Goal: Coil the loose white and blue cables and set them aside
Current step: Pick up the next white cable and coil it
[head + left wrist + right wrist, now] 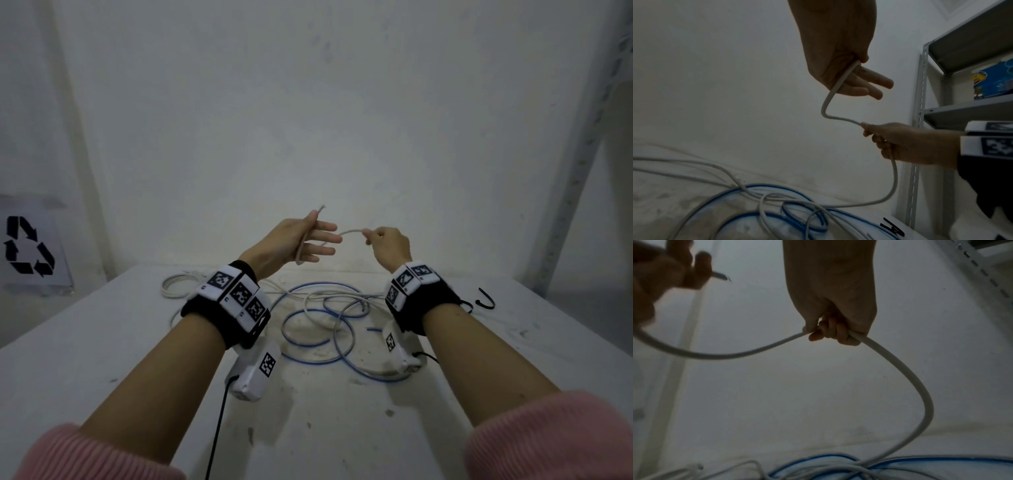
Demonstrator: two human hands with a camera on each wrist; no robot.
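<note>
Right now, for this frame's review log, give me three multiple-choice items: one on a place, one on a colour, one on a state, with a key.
1. Where does the blue cable lie?
A. On the table, tangled with white cable
B. Hanging from the shelf
C. In the left hand

2. What colour is the cable held between the two hands?
A. Blue
B. White
C. Black

3. How does the right hand stand?
A. Flat on the table
B. Open, holding nothing
C. Fingers curled round the white cable

Key: 1 A, the blue loops rest on the table below the wrists, crossed by white strands. 2 B, the pale strand runs from the left hand to the right. 3 C, the right wrist view shows the fingers closed round the cable.
</note>
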